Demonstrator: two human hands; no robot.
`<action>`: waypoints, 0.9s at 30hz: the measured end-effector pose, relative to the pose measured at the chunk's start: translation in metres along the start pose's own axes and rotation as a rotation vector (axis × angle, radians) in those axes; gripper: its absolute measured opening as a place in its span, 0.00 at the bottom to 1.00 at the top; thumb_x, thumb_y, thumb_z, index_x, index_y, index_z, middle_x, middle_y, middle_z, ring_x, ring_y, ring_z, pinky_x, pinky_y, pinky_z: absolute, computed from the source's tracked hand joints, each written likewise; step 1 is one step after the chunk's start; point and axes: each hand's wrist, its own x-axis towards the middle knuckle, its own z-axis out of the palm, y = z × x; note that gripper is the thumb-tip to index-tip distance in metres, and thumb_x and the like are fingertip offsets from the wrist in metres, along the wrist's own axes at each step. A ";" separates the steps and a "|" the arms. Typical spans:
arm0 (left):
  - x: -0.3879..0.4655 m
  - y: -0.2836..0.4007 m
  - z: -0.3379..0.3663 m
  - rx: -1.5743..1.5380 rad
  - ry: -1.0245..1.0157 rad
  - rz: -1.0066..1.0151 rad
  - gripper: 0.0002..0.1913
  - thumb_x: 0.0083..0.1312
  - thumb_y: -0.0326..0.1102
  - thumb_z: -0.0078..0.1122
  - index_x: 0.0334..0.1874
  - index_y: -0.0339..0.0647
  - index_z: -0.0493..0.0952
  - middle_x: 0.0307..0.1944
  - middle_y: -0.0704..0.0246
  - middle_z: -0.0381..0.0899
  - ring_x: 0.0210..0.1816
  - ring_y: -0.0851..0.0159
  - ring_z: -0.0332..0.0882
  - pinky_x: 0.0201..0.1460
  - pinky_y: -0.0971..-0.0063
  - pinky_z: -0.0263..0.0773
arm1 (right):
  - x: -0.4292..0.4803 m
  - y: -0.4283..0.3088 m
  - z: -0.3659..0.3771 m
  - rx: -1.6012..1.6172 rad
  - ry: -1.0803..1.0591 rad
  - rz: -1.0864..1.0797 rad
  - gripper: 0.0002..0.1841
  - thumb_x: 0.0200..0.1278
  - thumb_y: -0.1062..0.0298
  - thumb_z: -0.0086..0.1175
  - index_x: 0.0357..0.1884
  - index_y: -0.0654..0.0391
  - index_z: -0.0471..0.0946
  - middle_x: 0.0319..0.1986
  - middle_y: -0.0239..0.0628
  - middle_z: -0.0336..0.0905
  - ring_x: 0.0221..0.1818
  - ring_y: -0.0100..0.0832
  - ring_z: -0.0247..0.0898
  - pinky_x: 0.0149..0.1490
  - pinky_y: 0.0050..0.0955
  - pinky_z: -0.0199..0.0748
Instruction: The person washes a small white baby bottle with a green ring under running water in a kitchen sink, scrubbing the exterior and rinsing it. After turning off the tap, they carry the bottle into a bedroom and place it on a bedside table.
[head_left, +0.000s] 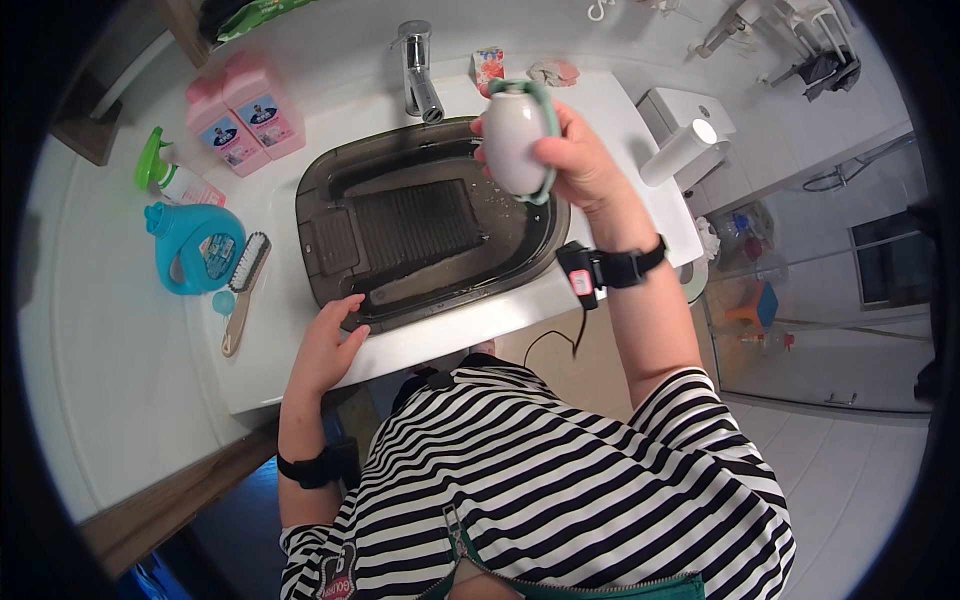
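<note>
My right hand (576, 154) grips an egg-shaped white object (514, 142) with a green band along its edge, raised over the right end of a dark grey plastic washbasin (319, 289). The object's underside is hidden, so its exact kind is unclear. A ribbed washboard (420, 221) is built into the basin, and some wet, shiny liquid shows around it. At the basin's near left corner, my left hand (330, 341) rests by the rim, thumb and fingers apart, holding nothing.
Behind the basin stands a chrome faucet (418, 71). Leftward on the white counter (277, 360) are two pink bottles (247, 112), a green-headed spray bottle (176, 176), a teal detergent jug (191, 244) and a scrubbing brush (244, 292). A white cylinder (679, 152) is at right.
</note>
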 end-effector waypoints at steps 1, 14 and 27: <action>0.002 0.001 0.001 -0.006 0.002 0.020 0.23 0.64 0.30 0.63 0.63 0.40 0.74 0.54 0.61 0.79 0.44 0.61 0.79 0.36 0.73 0.72 | 0.002 0.012 -0.005 -0.383 0.021 0.069 0.37 0.50 0.62 0.72 0.64 0.57 0.73 0.49 0.46 0.82 0.47 0.34 0.82 0.57 0.30 0.77; -0.013 0.061 -0.060 -0.188 -0.013 0.067 0.23 0.66 0.27 0.60 0.65 0.34 0.72 0.60 0.60 0.78 0.64 0.61 0.74 0.71 0.72 0.60 | 0.009 -0.027 0.010 0.090 -0.058 -0.367 0.35 0.53 0.51 0.69 0.62 0.58 0.74 0.46 0.39 0.82 0.48 0.31 0.81 0.57 0.36 0.79; -0.028 0.075 -0.068 0.280 -0.052 0.009 0.27 0.64 0.38 0.67 0.66 0.47 0.73 0.64 0.63 0.75 0.68 0.53 0.68 0.76 0.48 0.48 | -0.020 -0.051 0.028 -0.510 0.187 -0.292 0.40 0.46 0.53 0.74 0.62 0.60 0.74 0.44 0.35 0.81 0.47 0.31 0.78 0.66 0.37 0.70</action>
